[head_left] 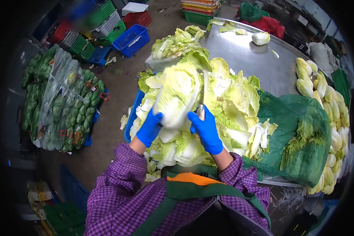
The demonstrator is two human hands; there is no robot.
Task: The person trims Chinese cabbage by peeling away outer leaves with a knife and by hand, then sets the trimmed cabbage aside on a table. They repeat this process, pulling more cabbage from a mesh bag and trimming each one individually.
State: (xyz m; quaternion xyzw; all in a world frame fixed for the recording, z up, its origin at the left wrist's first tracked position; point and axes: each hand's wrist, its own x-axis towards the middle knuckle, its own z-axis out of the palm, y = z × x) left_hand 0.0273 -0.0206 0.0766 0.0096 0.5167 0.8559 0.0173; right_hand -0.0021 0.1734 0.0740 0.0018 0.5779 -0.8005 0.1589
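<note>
A steel table stretched beyond both gloved hands, with a green net sack to the right of the right hand. A leaf pile lay under and around the hands. The left hand gripped a cabbage from below, lifting it above the pile. The right hand, just beside the cabbage, was closed around a knife whose blade rested against the cabbage
</note>
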